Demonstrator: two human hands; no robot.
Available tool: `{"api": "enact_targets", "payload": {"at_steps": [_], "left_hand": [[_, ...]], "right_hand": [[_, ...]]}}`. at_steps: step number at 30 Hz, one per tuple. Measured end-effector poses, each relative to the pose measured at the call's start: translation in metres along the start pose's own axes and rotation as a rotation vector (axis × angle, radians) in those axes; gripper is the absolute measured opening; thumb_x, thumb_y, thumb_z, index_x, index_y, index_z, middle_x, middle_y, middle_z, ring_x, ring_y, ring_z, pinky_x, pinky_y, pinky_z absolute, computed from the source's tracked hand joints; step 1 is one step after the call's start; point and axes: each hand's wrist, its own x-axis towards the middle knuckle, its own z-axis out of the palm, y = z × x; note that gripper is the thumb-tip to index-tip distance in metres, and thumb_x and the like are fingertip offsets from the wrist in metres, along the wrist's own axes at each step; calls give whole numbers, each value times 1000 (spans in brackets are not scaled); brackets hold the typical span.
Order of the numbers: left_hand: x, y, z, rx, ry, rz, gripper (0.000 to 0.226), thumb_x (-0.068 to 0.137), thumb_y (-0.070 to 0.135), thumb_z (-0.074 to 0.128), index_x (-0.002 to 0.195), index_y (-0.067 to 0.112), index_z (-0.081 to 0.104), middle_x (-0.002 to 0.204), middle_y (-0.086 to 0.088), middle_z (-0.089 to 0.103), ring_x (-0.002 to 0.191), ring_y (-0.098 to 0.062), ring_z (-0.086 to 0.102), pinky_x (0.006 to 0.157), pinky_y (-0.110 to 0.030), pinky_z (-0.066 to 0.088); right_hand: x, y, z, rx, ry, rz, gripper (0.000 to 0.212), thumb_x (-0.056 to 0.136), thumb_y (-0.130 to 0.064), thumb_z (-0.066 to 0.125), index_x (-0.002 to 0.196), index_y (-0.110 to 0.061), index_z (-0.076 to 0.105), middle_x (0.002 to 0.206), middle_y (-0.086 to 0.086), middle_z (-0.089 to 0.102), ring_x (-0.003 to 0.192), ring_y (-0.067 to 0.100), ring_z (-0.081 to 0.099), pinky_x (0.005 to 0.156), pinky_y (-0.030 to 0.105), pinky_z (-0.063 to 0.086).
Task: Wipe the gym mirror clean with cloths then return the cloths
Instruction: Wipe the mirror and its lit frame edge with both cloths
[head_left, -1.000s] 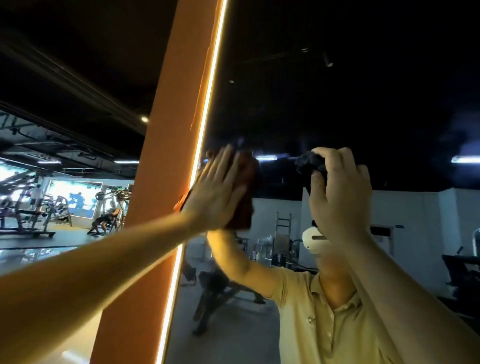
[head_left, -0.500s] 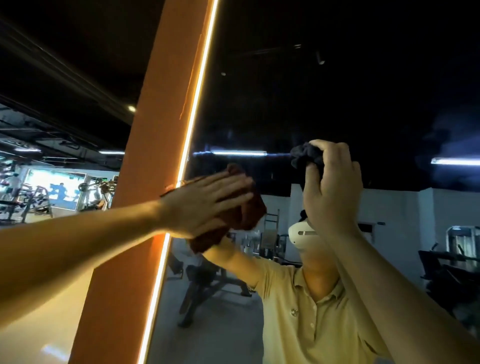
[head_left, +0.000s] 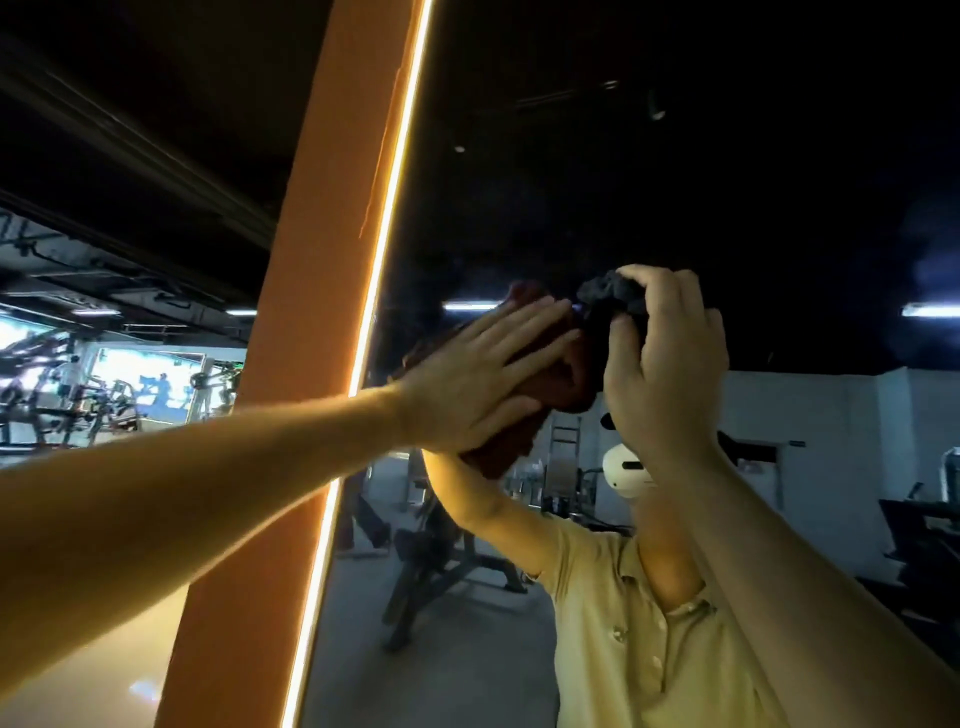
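- The left hand (head_left: 483, 374) lies flat with straight fingers. It presses the red cloth (head_left: 506, 449) on the mirror (head_left: 727, 156), near the middle of the view.
- The right hand (head_left: 665, 364) is just at its 3 o'clock. Its fingers are curled tight round the dark cloth (head_left: 610, 291), which pokes out at the hand's 12 o'clock. I cannot tell if this cloth touches the glass.
- The job now looks like rubbing the glass up high.
- Push evenly with the whole palm, so all of the red cloth rubs and not just one edge.
- The hands are very close and could bump. Let each one have its own patch.
- Wipe in long lines out to the light strip (head_left: 384, 260) at 9 o'clock, and stop before the orange post (head_left: 291, 415).
- The dark cloth is in a ball, so only a small bit would rub. Opening it flatter should help.
- A pale, hazy patch shows far out at 3 o'clock. It may need a rub too.
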Motion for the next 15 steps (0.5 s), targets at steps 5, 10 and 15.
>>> {"api": "enact_targets", "payload": {"at_steps": [5, 10, 15], "left_hand": [[-21, -36, -8, -218, 165, -631, 65, 110, 44, 24, 167, 12, 18, 175, -15, 9, 162, -30, 6, 131, -52, 9], [-86, 40, 27, -289, 271, -727, 63, 111, 33, 30, 167, 9, 15, 176, -9, 4, 163, -24, 0, 132, -49, 7], [-197, 114, 34, -294, 27, -582, 67, 113, 43, 21, 166, 3, 13, 175, -16, 2, 162, -37, 6, 124, -66, 23]], "right_hand": [[3, 5, 2, -37, -42, -23, 36, 98, -20, 48, 133, -14, 58, 119, 8, 61, 87, 14, 50, 82, 27, 31], [3, 6, 7, -40, -4, -34, 34, 97, -17, 50, 129, -16, 59, 114, 7, 61, 84, 4, 40, 81, 26, 29], [-26, -10, -5, -22, -54, 5, 31, 97, -11, 54, 127, -10, 61, 113, 11, 61, 84, 6, 41, 77, 32, 38]]}}
